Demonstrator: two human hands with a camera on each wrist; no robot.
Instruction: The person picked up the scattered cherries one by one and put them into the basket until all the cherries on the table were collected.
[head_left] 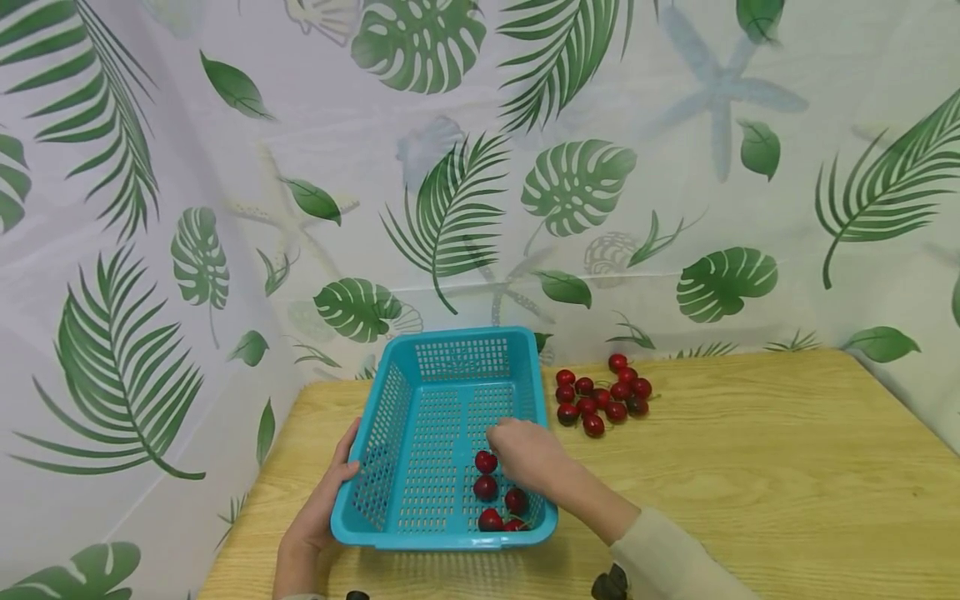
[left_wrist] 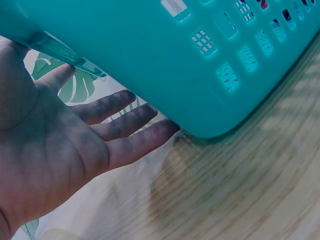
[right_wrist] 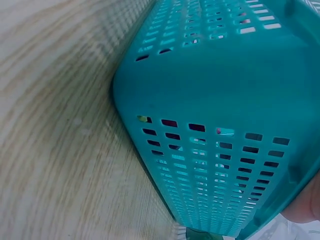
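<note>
A blue plastic basket [head_left: 442, 540] with perforated walls stands on the wooden table. The left hand [head_left: 322, 500] holds its left side, thumb over the rim. In the left wrist view, that hand's fingers [left_wrist: 135, 142] reach toward the outer wall, their tips close against it. The right hand [head_left: 528, 454] is inside the basket at its right side, knuckles up, and cannot tell whether it holds anything, as its fingertips are hidden. Right beside it lies a red cherry [head_left: 486, 462], with several more cherries [head_left: 485, 487] toward the near right corner.
A cluster of dark red cherries [head_left: 602, 398] lies on the table [head_left: 750, 467] just right of the basket's far end. Behind and to the left, a white leaf-patterned cloth [head_left: 645, 317] borders the table. The right forearm's pale sleeve [head_left: 675, 558] crosses the near side.
</note>
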